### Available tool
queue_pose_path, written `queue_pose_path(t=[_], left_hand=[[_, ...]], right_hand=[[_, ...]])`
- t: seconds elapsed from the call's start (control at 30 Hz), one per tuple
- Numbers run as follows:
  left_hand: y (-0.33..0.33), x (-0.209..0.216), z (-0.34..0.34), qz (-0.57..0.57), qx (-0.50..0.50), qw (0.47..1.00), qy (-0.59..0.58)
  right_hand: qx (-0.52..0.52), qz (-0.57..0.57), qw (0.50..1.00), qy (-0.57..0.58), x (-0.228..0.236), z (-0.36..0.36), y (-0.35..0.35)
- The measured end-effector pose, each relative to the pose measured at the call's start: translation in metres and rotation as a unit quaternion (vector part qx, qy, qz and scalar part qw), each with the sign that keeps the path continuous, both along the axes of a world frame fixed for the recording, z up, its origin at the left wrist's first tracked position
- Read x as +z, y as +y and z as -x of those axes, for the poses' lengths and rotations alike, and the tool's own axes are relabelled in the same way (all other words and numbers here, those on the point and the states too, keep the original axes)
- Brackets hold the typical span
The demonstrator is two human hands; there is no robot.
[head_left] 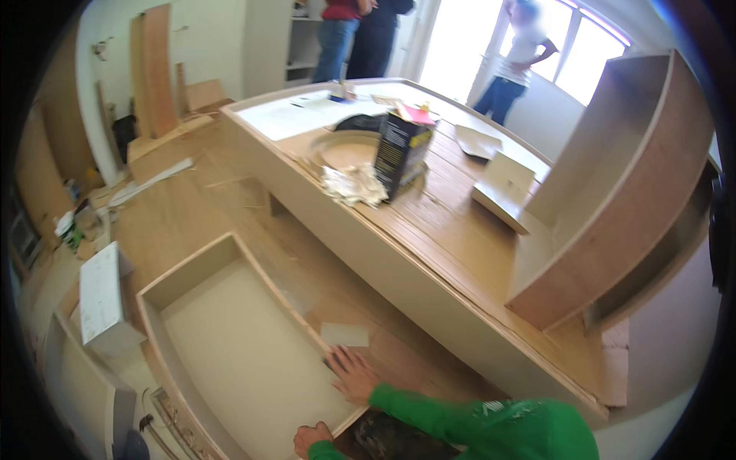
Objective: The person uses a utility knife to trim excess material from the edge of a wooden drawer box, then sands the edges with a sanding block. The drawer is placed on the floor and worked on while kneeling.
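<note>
A shallow wooden drawer (253, 345), open side up, lies on the floor in front of me, with a pale bottom and low walls. My right hand (354, 376) rests on its right-hand rim near the close corner. Its fingers bend over a small dark piece (329, 363) pressed against the rim, too small to make out. Curled into a fist, my left hand (310, 438) grips the near end of the drawer. Green sleeves cover both arms. A flat pale rectangular piece (345, 334) lies on the floor just beyond my right hand.
A large low wooden unit (399, 268) stands to the right, carrying a black-and-yellow box (402, 153), a crumpled rag (354, 185) and a tipped-up drawer (613, 184). Left are a white box (103, 299) and another drawer (80, 391). People (515, 61) stand behind.
</note>
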State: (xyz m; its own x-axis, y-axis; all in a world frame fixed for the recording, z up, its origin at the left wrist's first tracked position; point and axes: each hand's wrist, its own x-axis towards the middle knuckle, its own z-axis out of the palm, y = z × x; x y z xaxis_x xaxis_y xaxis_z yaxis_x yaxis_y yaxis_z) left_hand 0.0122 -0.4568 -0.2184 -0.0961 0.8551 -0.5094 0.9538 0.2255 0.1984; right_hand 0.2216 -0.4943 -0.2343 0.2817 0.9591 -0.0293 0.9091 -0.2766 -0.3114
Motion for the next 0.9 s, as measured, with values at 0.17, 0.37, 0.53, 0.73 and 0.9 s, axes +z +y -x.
queue_pose_path(t=[0.17, 0.37, 0.53, 0.73, 0.9], left_hand=[[0.001, -0.002, -0.002, 0.016, -0.005, 1.0, 0.001], [0.004, -0.028, 0.014, 0.043, -0.036, 0.998, -0.02], [0.007, -0.012, 0.014, 0.066, -0.054, 0.996, -0.037], [0.007, -0.016, 0.014, 0.091, -0.103, 0.99, -0.022], [0.004, -0.017, 0.012, 0.094, -0.091, 0.991, -0.021]], right_hand=[[-0.003, 0.004, 1.0, -0.011, -0.005, -0.03, 0.117], [0.019, -0.025, 1.0, 0.003, -0.014, -0.011, 0.009], [0.015, 0.116, 0.993, 0.026, 0.026, 0.013, -0.075], [0.036, -0.024, 0.999, -0.017, -0.024, -0.039, 0.103], [-0.023, -0.013, 0.999, 0.032, -0.027, -0.088, 0.318]])
